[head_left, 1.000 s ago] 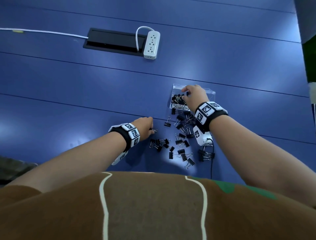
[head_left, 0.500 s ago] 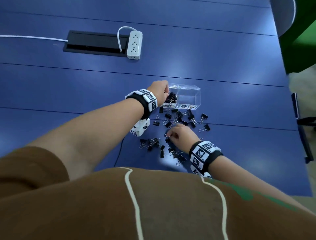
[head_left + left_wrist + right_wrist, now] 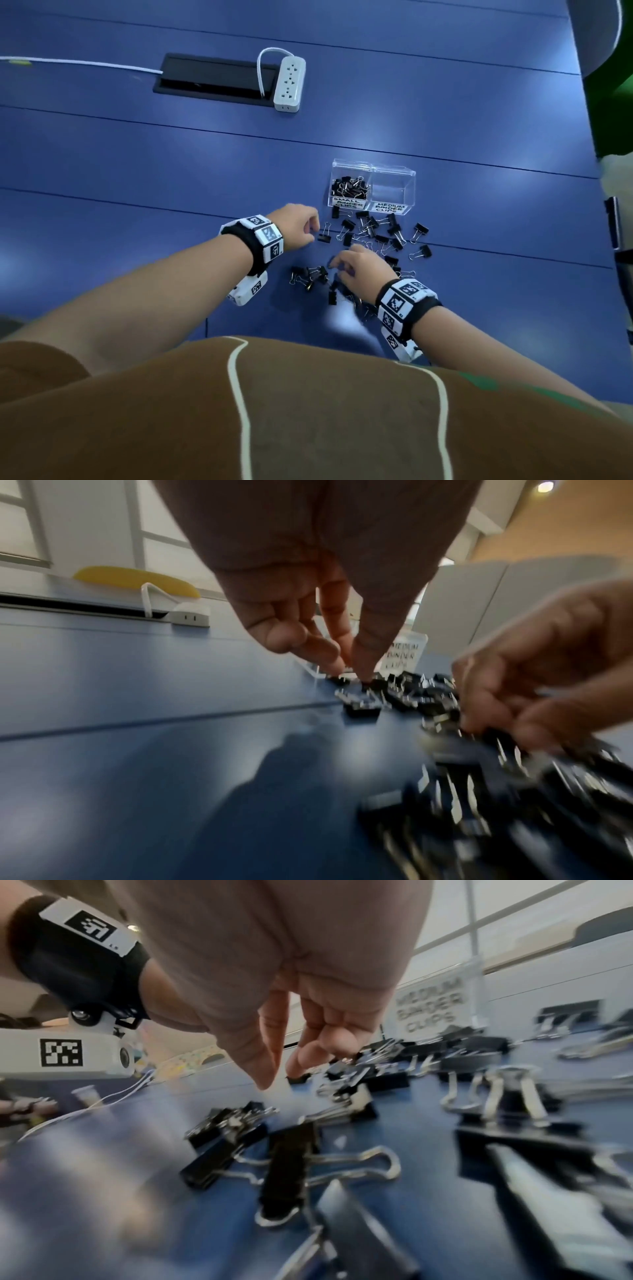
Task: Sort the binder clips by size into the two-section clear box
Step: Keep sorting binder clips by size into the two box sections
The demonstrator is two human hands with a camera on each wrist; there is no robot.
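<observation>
While binder clips [image 3: 373,236] lie just beyond fingertips | left hand [image 3: 297,224] grip: loose, empty | right hand [image 3: 359,265] grip: unclear

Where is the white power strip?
In the head view the white power strip lies far back on the blue table, beside the black cable tray's right end.

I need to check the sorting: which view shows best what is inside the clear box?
The head view: it looks down into the box, so the small section holds clips and the medium section looks empty. Both wrist views show only its medium label from the side, not the inside.
</observation>
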